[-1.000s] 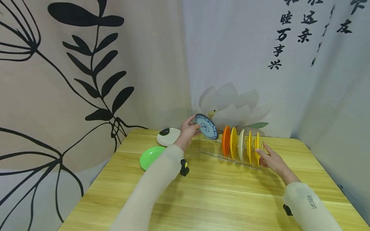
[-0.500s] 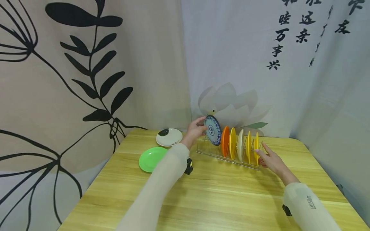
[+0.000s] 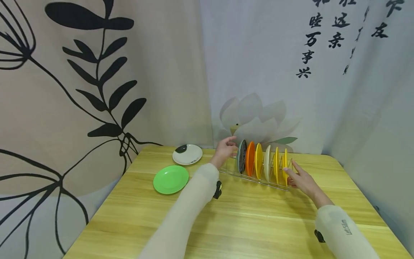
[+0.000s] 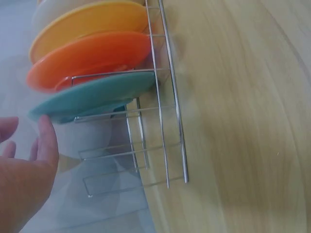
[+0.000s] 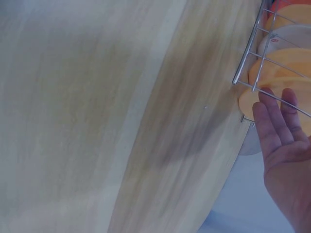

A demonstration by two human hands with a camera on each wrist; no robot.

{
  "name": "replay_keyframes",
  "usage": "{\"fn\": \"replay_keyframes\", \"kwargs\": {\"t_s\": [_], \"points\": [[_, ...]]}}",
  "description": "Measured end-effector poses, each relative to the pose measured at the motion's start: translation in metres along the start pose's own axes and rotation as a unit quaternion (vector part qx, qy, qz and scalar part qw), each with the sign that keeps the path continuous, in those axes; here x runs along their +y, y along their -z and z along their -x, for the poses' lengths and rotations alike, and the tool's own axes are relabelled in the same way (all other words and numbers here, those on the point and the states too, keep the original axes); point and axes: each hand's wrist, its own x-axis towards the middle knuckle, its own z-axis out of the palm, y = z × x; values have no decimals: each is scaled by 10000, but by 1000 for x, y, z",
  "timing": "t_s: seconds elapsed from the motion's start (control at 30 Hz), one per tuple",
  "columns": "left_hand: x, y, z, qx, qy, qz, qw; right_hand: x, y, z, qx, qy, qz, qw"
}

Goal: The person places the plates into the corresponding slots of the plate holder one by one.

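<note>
A blue-and-white plate stands upright in the left part of a wire dish rack. My left hand is just left of it with the fingers loose; in the left wrist view one fingertip touches the rim of the plate's blue-green back. To its right stand an orange plate, a yellow plate, a white plate and two more yellow plates. At the rack's right end my right hand has its fingers extended against the wire and the last yellow plate.
On the wooden table, left of the rack, lie a green plate and a white plate with a black spot. A printed curtain hangs behind the table. Bare wire slots show at the rack's left end.
My left hand has carried the blue-and-white plate right and down into the rack, turned it upright, and loosened its fingers from it. My right hand has stayed at the rack's right end.
</note>
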Motion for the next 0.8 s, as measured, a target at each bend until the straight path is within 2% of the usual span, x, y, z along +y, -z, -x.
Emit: {"fn": "replay_keyframes", "kwargs": {"t_s": [0.07, 0.2, 0.47, 0.63, 0.8], "points": [[-1, -1, 0, 26, 25, 96, 9999, -3, 0, 1, 0, -3, 25, 10000], [0, 1, 2, 76, 7, -8, 10000, -7, 0, 2, -20, -11, 84, 10000], [4, 14, 6, 201, -100, -42, 9997, -6, 0, 2, -41, -16, 151, 9999], [8, 29, 10, 255, -76, 107, 9996, -7, 1, 3, -83, -5, 69, 9999], [12, 51, 12, 265, 60, 295, 9992, -7, 0, 4, -109, -21, 62, 9999]]}}
